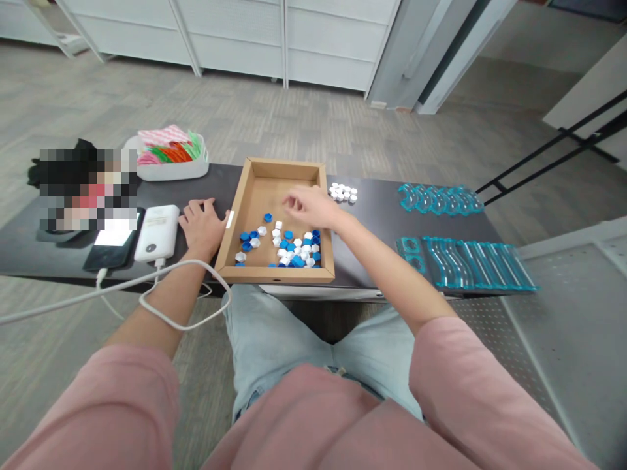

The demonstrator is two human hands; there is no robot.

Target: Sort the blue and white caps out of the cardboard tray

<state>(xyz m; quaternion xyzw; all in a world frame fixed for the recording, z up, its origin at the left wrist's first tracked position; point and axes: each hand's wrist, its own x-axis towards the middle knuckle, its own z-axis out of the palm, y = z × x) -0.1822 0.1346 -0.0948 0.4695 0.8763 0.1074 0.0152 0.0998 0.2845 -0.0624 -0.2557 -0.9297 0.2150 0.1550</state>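
A shallow cardboard tray stands on the dark table in front of me. Blue hexagonal pieces and white hexagonal pieces lie loose in its near half, most of them heaped at the near right corner. My right hand hovers over the tray's right half, its fingers loosely bent, slightly blurred and apart, with nothing visible between them. On the tabletop, my left hand lies with spread fingers, its thumb against the tray's left wall. Just right of the tray, several white pieces sit grouped on the table.
Left of my left hand are a white power bank and a phone; a white cable loops over my left forearm. Behind them stands a white basket of colourful items. Teal-edged clear plastic parts lie at the right.
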